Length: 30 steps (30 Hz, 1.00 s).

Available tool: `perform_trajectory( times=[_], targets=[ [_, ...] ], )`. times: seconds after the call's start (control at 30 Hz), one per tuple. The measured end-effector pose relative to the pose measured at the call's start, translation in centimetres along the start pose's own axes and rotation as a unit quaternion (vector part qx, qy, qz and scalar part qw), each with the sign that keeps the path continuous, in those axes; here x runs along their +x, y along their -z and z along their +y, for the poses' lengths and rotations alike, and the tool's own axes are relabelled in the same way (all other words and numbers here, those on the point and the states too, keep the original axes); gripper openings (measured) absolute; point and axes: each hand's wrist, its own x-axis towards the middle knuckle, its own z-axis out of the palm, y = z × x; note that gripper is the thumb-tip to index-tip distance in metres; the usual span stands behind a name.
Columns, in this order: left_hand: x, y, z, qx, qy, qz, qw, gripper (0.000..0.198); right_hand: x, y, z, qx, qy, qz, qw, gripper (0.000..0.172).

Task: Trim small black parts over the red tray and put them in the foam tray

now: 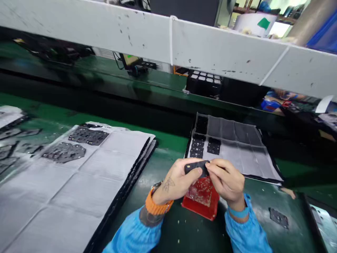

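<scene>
In the head view, the left hand (181, 179) grips a small black part (193, 168) between thumb and fingers, holding it above the far end of a red tray (199, 210). The right hand (226, 181) has its fingertips bunched at the part's right end; whether they grip the part or something tiny on it, I cannot tell. Small pale bits lie in the tray, and a few more are scattered on the green table (142, 203) in front of it. Beyond the hands to the right lies a pocketed sheet (244, 160), with black plates (197, 147) at its left side. Left of the hands spreads a big white sheet (79, 196), bearing two dark panels (64, 152) near its far end. A loose plate (279, 218) lies on the table, right of the right hand.
</scene>
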Motion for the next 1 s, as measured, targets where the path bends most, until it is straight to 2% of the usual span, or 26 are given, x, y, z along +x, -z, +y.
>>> perform_trajectory(
  times=[0.33, 0.5, 0.6, 0.67, 0.73, 0.87, 1.0],
  targets=[
    [-0.3, 0.1, 0.5, 0.064, -0.046, 0.028, 0.996, 0.031, 0.2, 0.1, -0.6, 0.027, -0.018, 0.012, 0.999, 0.024],
    [-0.6, 1.1, 1.1, 0.155, -0.065, 0.048, 0.985, 0.029, 0.6, 2.0, -1.3, 0.13, -0.091, -0.062, 0.985, 0.012],
    [-0.4, 1.1, 1.1, 0.225, -0.07, 0.044, 0.971, 0.025, 0.7, 3.0, -1.9, 0.146, -0.13, -0.077, 0.978, 0.021],
    [-0.3, 0.7, 1.0, 0.249, -0.088, 0.024, 0.964, 0.022, 0.7, 2.9, -2.4, 0.118, -0.121, -0.057, 0.984, 0.019],
    [-0.2, 0.0, 0.9, 0.257, -0.11, 0.008, 0.96, 0.022, 0.8, 2.3, -2.7, 0.079, -0.081, -0.046, 0.992, 0.013],
    [-0.2, -1.2, 0.5, 0.234, -0.136, 0.005, 0.963, 0.023, 0.9, 1.1, -3.0, 0.052, -0.018, -0.052, 0.997, 0.034],
    [-0.3, -1.4, 0.1, 0.23, -0.151, 0.01, 0.961, 0.026, 1.2, 0.9, -3.1, 0.054, -0.011, -0.052, 0.997, 0.037]
  ],
)
